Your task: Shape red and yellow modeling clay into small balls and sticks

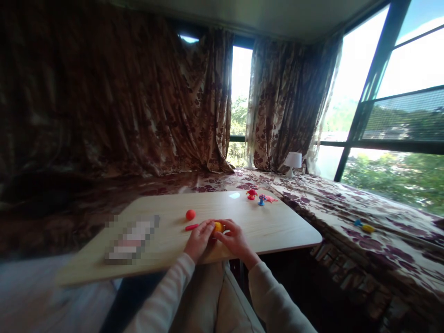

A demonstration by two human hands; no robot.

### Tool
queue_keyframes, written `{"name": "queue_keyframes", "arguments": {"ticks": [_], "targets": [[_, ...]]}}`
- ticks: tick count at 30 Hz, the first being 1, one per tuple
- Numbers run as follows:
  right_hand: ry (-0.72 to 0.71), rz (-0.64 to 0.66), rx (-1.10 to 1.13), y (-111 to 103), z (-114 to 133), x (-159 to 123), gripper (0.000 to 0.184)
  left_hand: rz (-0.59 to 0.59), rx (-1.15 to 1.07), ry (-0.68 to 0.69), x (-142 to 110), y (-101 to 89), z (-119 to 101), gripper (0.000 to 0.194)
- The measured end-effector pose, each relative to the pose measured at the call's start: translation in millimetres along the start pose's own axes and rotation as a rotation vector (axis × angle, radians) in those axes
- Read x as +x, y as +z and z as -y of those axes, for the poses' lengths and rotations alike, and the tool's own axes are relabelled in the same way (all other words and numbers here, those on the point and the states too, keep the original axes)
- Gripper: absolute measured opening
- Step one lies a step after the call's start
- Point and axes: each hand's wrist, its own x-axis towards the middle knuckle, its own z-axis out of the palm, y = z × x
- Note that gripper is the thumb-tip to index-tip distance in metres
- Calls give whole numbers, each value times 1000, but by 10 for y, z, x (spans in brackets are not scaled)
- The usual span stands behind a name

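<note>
Close to the table's front edge, my left hand (201, 236) and my right hand (236, 237) meet around a small yellow lump (218, 227). Fingers of both hands are closed on it from either side, hiding much of its shape; I cannot tell exactly what it is. Just left of my left fingertips lies a thin red stick (191, 227). Behind that stick rests a red-orange ball (190, 214), apart from both hands.
Toward the back right of the pale wooden table (166, 208) stand a red figure (251, 194) and a blue figure (262, 200), beside a pink toy (271, 199). A blurred-out flat item (132, 240) lies left. A yellow-and-blue toy (367, 228) and white lamp (293, 162) rest on the flowered cloth.
</note>
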Motion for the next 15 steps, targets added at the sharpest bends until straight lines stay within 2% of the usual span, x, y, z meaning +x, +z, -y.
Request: {"name": "queue_keyframes", "arguments": {"ticks": [3,7,11,15], "targets": [[-14,-22,-12,9,-12,-2,29,27,-43,-54,22,-24,28,47],[9,-37,22,15,-42,3,44,-28,-116,-102,14,-55,27,40],[13,-32,33,7,-75,21,30,7,-98,-108,-32,-77,4,45],[11,-17,27,5,-94,34,28,34,-123,-50,-48,-91,20,51]]}}
